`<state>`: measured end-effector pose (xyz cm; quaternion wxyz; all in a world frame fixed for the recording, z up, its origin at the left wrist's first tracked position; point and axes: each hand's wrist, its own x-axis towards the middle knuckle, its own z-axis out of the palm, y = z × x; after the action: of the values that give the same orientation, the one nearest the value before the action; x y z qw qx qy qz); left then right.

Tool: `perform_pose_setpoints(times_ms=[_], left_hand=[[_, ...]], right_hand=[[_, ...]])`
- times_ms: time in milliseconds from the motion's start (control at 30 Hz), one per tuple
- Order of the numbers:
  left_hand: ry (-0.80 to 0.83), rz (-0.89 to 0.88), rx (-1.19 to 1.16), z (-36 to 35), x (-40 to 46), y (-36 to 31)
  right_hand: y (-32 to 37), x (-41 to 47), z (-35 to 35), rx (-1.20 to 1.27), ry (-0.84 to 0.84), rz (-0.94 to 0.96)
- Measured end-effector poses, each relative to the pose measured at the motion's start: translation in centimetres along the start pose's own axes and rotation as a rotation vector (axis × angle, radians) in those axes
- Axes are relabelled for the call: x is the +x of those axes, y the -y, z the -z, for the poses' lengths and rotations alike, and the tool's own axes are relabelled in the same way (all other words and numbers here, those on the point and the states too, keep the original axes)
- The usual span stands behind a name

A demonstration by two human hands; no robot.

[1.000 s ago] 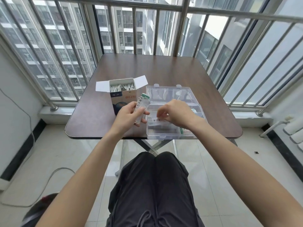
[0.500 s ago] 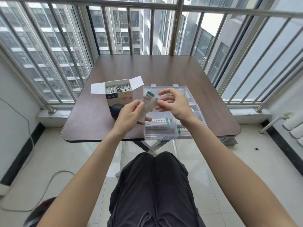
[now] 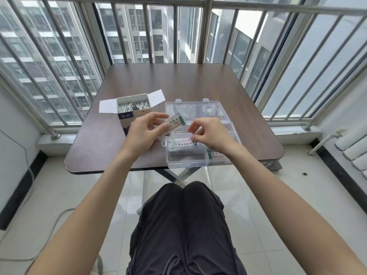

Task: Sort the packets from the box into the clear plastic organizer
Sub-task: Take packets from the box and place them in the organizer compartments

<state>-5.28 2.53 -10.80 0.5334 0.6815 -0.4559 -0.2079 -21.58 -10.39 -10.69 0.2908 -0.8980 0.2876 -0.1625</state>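
Note:
An open cardboard box (image 3: 132, 112) full of white packets stands on the brown table (image 3: 178, 84), left of the clear plastic organizer (image 3: 184, 163), whose lid lies open behind it. My left hand (image 3: 145, 133) grips a small stack of white packets with green ends (image 3: 175, 123) just above the organizer's left edge. My right hand (image 3: 210, 133) pinches one packet (image 3: 183, 142) and holds it low over the near-left compartment, where other packets lie. More packets (image 3: 216, 155) show in the compartment under my right wrist.
The organizer sits at the table's near edge, slightly overhanging. A metal balcony railing (image 3: 206, 26) surrounds the table on the far sides. My knees (image 3: 182, 215) are under the near edge. A cable (image 3: 49, 225) runs across the floor at left.
My right hand took a packet from the stack in my left hand and moved down to the organizer's near-left compartment. The left hand stayed put with the stack.

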Motion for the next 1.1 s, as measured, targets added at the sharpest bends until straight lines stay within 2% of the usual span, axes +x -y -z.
perform_pose_setpoints(times_ms=[200,300,500,700,900,1100], left_hand=[[0.049,0.029,0.205,-1.8,1.1,0.1],[0.049,0.041,0.276,-2.2,1.2,0.3],[0.033,0.009,0.323,-2.1,1.5,-0.2],[0.247,-0.115,0.593,-3.5,1.2,-0.8],[0.285,-0.265,0.818,-3.3,1.4,-1.2],[0.217,-0.387,0.965,-2.5,1.2,-0.5]], right_hand=[[0.7,0.3,-1.0,-0.273,0.023,0.083],[0.3,0.2,-0.7,-0.220,-0.046,0.053],[0.5,0.0,0.7,-0.198,-0.064,0.052],[0.3,-0.1,1.4,-0.262,-0.061,0.005],[0.2,-0.2,0.8,-0.409,0.104,0.004],[0.4,0.2,0.4,-0.397,0.118,-0.011]])
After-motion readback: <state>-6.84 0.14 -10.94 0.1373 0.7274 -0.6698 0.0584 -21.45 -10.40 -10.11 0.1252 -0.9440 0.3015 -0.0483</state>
